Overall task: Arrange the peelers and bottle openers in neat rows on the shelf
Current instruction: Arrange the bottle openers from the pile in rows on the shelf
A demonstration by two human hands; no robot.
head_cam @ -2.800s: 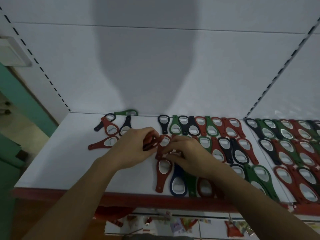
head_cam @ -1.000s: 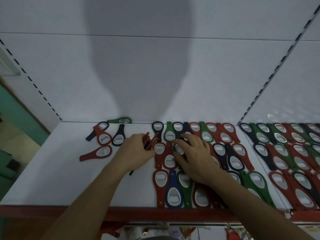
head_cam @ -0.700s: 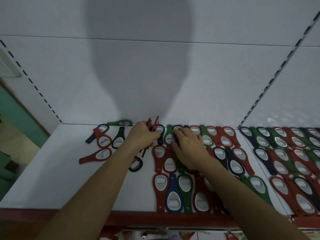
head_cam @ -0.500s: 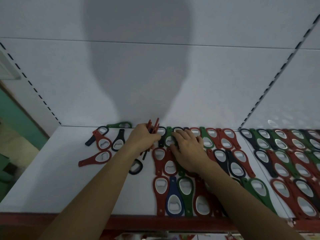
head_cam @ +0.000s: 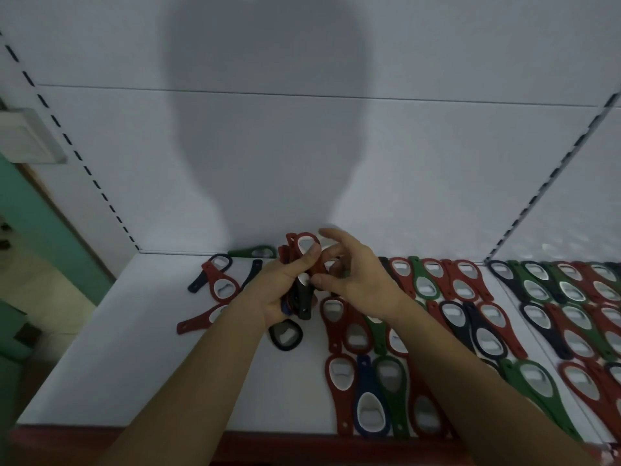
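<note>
Head view: the left hand [head_cam: 282,290] has a tight grip round a bunch of bottle openers [head_cam: 304,245], held up over the white shelf [head_cam: 134,348]. The right hand [head_cam: 356,280] is beside it with its fingers loose and spread. Its thumb touches the bunch, but it holds nothing. The openers look light, stiff and smooth, so they may slip. Pinching one by its thin handle seems best. On the right lie neat rows [head_cam: 453,314], and on the left a few loose openers [head_cam: 221,287].
</note>
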